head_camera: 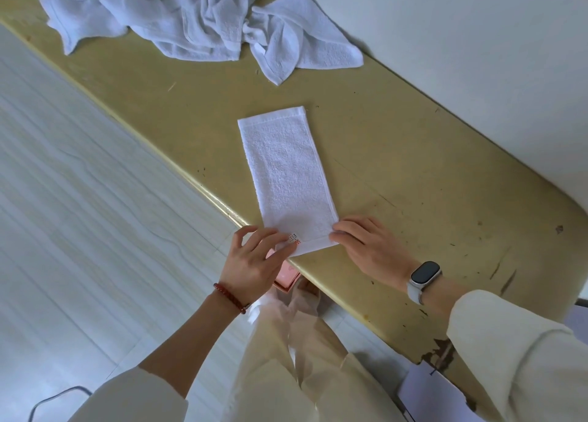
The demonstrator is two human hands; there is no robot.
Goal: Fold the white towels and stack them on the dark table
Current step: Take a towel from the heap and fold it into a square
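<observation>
Long white terry towel folded into a narrow strip [288, 176] lay flat on the scuffed yellowish table [413, 173], left hand [254, 262] pinched its near-left corner by the label, right hand [366, 246] fingers curled on the near-right corner, rumpled heap of white towels [191, 17] well apart at the far end.

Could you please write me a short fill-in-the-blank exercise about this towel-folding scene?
1. The folded towel lies on a table coloured ____.
2. The right hand has a ____ on its wrist.
3. The left hand wears a red ____ on its wrist.
4. The heap of unfolded towels lies at the table's ____ end.

Missing words: yellow; watch; bracelet; far
</observation>
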